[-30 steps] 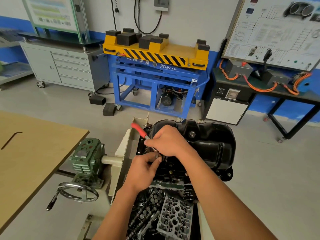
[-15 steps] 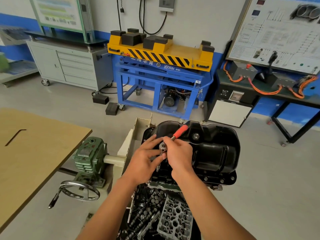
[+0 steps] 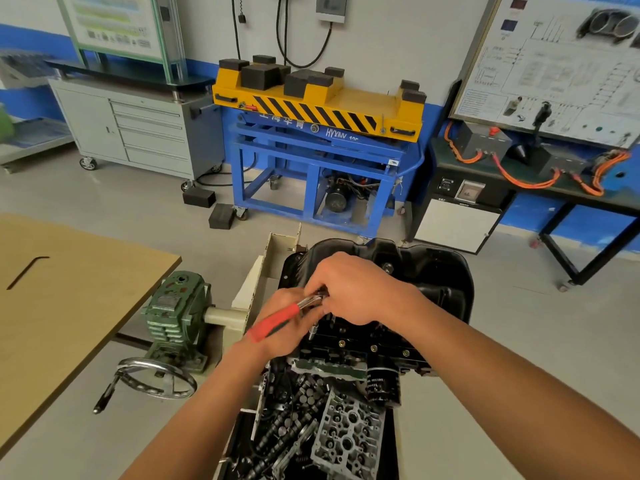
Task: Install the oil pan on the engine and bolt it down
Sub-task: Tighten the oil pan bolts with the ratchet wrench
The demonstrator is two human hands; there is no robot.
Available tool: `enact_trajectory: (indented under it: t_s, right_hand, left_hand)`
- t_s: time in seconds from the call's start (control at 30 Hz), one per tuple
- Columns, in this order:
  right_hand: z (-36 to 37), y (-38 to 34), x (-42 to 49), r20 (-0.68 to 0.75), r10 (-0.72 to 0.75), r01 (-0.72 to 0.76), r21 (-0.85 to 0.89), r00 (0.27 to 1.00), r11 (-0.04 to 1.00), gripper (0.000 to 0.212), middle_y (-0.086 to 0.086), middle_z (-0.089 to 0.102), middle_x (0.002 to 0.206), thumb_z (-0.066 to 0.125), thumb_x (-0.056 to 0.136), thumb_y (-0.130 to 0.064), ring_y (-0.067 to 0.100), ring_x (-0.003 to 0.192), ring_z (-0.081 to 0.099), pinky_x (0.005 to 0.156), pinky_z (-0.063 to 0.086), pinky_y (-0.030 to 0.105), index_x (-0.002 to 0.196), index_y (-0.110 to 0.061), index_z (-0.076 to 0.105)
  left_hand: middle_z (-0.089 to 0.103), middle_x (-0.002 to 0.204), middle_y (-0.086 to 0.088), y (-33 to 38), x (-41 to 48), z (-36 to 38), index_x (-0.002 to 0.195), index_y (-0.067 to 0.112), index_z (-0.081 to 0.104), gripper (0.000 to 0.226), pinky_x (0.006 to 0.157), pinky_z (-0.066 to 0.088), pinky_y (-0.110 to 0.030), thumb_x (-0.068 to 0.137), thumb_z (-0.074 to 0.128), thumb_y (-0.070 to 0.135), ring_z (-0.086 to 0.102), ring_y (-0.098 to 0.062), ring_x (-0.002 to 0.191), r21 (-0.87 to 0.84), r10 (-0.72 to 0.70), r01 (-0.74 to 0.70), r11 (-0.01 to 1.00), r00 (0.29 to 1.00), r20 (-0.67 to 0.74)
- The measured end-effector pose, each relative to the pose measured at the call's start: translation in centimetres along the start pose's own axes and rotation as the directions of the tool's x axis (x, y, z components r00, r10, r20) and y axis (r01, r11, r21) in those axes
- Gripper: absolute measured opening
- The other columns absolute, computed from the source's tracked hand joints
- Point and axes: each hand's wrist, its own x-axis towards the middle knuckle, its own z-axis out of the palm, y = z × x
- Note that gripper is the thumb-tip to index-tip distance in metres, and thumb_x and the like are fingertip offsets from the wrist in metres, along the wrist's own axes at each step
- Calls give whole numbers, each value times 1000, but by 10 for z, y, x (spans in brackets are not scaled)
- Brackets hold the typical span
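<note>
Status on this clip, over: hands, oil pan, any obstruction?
Hands: right hand pinches ratchet head; left hand beneath red handle, grip unclear. Black oil pan sits on engine. Hands hide the bolt being worked.

We can't see the head of the ratchet (image 3: 273,323): the right hand (image 3: 360,289) curls over it at the near-left rim of the oil pan (image 3: 436,282). Its red handle is motion-blurred. Fingers of the left hand (image 3: 278,344) sit hidden behind that handle, grip unclear. Behind-right of the pan, the wiring board (image 3: 554,74) runs off frame, print unreadable.

"HYXNV" on blue lift stand (image 3: 311,157)
</note>
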Motion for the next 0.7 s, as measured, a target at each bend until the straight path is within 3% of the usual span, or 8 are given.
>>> enact_trajectory:
  t_s: [0.1, 0.2, 0.33, 0.4, 0.47, 0.57, 0.63, 0.7]
  right_hand:
    - [0, 1, -2, 18, -47, 47, -39, 999, 998, 26, -6, 58, 68, 65, 84, -1, 21, 70, 58, 63, 54, 42, 87, -25, 76]
    - [-2, 1, -3, 109, -88, 102, -130, 990, 986, 29, -4, 67, 92, 64, 74, 6, 20, 85, 63, 70, 56, 41, 78, -21, 75]
    - [-7, 10, -5, 168, -138, 167, -174, 976, 970, 28, -6, 66, 107, 65, 79, 2, 19, 97, 61, 75, 55, 41, 82, -23, 76]
    - [-8, 14, -7, 143, -153, 172, -131, 978, 976, 23, -7, 67, 100, 66, 86, -9, 19, 92, 61, 74, 55, 44, 92, -28, 77]
    - [-9, 15, -8, 116, -140, 151, -92, 983, 984, 9, -5, 68, 80, 69, 88, -30, 18, 76, 61, 66, 54, 43, 93, -29, 76]
    - [-6, 13, -5, 50, -45, 49, -72, 998, 996, 26, -1, 59, 58, 66, 84, -43, 19, 58, 55, 52, 47, 38, 69, -22, 70]
    - [-2, 11, -1, -14, 42, -43, -89, 999, 995, 47, -1, 46, 49, 60, 87, -50, 20, 50, 46, 45, 35, 32, 54, -17, 56]
    - [3, 10, 4, -56, 167, -170, -40, 984, 985, 51, -2, 45, 49, 55, 91, -53, 18, 46, 45, 46, 30, 28, 53, -19, 48]
  left_hand:
    - [55, 54, 9, 5, -4, 2, 67, 36, 63, 37, 46, 36, -27, 93, 55, 61, 46, -7, 46, -124, -36, 31, 992, 999, -35]
    - [55, 53, 6, 7, -4, 2, 75, 53, 67, 27, 47, 34, -23, 97, 62, 39, 42, -13, 43, -163, -34, 27, 986, 998, -43]
    - [56, 52, -3, 7, -1, -2, 87, 48, 71, 22, 47, 40, -31, 99, 59, 34, 50, -25, 44, -168, -43, 46, 985, 999, 20]
    - [53, 53, -7, 7, -1, 0, 75, 48, 65, 32, 49, 40, -38, 100, 60, 28, 48, -29, 47, -154, -47, 51, 987, 999, 26]
    - [53, 54, -2, 5, -4, 4, 71, 43, 61, 32, 49, 38, -40, 98, 58, 26, 46, -23, 47, -128, -35, 40, 991, 999, 36]
    - [59, 59, 14, 0, -9, 13, 81, 32, 62, 22, 47, 41, -31, 101, 58, 25, 50, -6, 49, -72, -71, 76, 994, 995, 66]
    - [57, 60, 15, -2, -13, 20, 82, 22, 66, 19, 51, 37, -25, 100, 60, 23, 46, -6, 49, -94, -98, 101, 990, 994, 37]
    - [52, 55, 9, 0, -14, 24, 82, 16, 68, 19, 51, 34, -29, 99, 62, 21, 40, -12, 48, -169, -119, 122, 978, 993, 29]
